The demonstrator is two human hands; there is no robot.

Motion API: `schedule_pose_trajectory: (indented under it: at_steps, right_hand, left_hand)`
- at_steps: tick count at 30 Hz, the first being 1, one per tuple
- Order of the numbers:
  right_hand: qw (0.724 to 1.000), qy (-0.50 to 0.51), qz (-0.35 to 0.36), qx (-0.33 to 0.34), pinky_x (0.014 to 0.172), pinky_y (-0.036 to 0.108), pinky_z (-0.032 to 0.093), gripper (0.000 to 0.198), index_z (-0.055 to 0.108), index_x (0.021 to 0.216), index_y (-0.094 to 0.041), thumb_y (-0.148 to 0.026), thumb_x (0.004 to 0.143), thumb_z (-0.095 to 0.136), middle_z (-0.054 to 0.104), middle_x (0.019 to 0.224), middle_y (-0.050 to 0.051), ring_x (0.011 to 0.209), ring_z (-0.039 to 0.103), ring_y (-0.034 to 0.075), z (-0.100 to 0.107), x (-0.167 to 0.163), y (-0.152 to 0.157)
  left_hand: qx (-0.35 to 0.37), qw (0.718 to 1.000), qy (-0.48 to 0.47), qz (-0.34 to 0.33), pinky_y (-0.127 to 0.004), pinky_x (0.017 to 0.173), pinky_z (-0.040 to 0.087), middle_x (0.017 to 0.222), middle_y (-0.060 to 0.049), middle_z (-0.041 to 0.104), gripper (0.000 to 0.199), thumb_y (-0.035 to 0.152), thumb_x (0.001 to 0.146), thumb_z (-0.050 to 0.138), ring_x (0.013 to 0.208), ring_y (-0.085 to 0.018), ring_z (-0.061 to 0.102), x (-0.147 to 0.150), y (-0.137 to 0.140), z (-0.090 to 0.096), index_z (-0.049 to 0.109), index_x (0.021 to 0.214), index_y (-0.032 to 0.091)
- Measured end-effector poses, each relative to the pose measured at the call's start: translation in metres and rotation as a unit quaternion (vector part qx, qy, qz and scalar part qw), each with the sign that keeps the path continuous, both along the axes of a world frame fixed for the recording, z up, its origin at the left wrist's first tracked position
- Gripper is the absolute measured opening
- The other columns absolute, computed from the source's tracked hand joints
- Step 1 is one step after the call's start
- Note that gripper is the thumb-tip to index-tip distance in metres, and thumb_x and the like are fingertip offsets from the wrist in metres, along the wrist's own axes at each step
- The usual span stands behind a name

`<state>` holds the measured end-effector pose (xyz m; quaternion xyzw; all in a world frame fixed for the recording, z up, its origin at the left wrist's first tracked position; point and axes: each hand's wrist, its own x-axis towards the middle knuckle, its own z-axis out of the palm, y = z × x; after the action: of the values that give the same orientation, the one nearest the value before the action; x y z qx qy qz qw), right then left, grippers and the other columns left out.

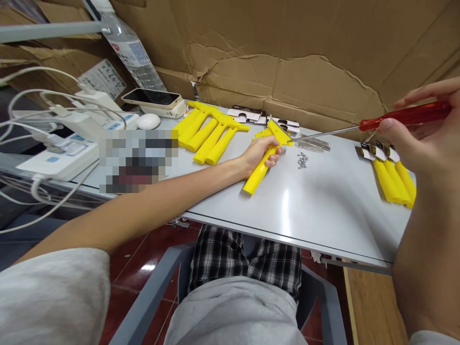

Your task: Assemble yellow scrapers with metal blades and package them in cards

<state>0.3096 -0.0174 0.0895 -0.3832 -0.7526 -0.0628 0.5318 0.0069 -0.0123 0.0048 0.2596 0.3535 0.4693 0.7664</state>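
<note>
My left hand (264, 151) is wrapped around the grip of a yellow T-shaped scraper handle (258, 175), whose head points away from me. In my right hand (413, 139) is a screwdriver with a clear red handle (373, 123). Its thin metal shaft (327, 134) slants down to the left, and the tip meets the scraper handle's head near one end; whether a screw is under it is too small to tell. Flat metal blades (312, 143) lie just beyond, partly behind the shaft. A small pile of dark screws (302, 161) sits on the table right of my left hand.
Several yellow handles (219, 136) lie left; yellow scrapers with black-and-white card sleeves (391, 177) lie right. More sleeves (247, 113) are by the cardboard (287, 76). A phone (154, 97), white mouse (148, 121), bottle (132, 52) and cabled power strips (61, 158) occupy the left end.
</note>
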Motion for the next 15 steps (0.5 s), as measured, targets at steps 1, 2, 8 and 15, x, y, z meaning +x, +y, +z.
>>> schedule_pose_trajectory:
  at_steps: [1,2,8,15]
  right_hand:
    - [0.999,-0.004,0.034,0.004,0.069,0.02,0.054,0.051,0.074,0.114,-0.017,-0.036,0.068,0.085,0.07,0.114,0.005,0.089,0.071,0.007,0.0007,-0.0002,0.0002]
    - [0.998,-0.003,0.061,0.006,0.069,0.02,0.055,0.053,0.074,0.116,-0.017,-0.036,0.068,0.086,0.069,0.116,0.005,0.09,0.071,0.008,0.0011,-0.0001,0.0006]
    - [0.998,0.034,0.045,-0.01,0.059,0.021,0.056,0.057,0.075,0.112,-0.014,-0.034,0.064,0.099,0.067,0.094,0.004,0.082,0.077,0.014,-0.0014,-0.0005,0.0012]
    - [1.0,-0.007,-0.028,0.008,0.063,0.023,0.052,0.046,0.075,0.107,-0.016,-0.046,0.076,0.091,0.071,0.097,0.005,0.081,0.073,0.011,-0.0018,-0.0003,-0.0038]
  left_hand:
    - [0.001,1.0,0.001,0.001,-0.013,0.034,0.024,0.067,0.001,0.056,0.012,0.009,0.082,0.056,0.042,-0.004,0.038,0.0001,-0.0003,0.0002,0.05,0.085,0.019]
    - [0.003,1.0,0.001,0.003,-0.012,0.034,0.024,0.067,0.001,0.056,0.012,0.009,0.082,0.056,0.042,-0.004,0.038,0.0003,-0.0005,0.0002,0.05,0.085,0.019]
    - [0.005,1.0,0.001,-0.003,-0.012,0.035,0.023,0.066,0.001,0.055,0.01,0.009,0.086,0.052,0.042,-0.003,0.037,0.0,0.0006,0.0,0.05,0.084,0.018]
    - [-0.005,1.0,-0.006,0.001,-0.012,0.035,0.023,0.066,0.001,0.055,0.013,0.009,0.08,0.056,0.041,-0.003,0.038,0.0002,0.0002,0.001,0.05,0.085,0.019]
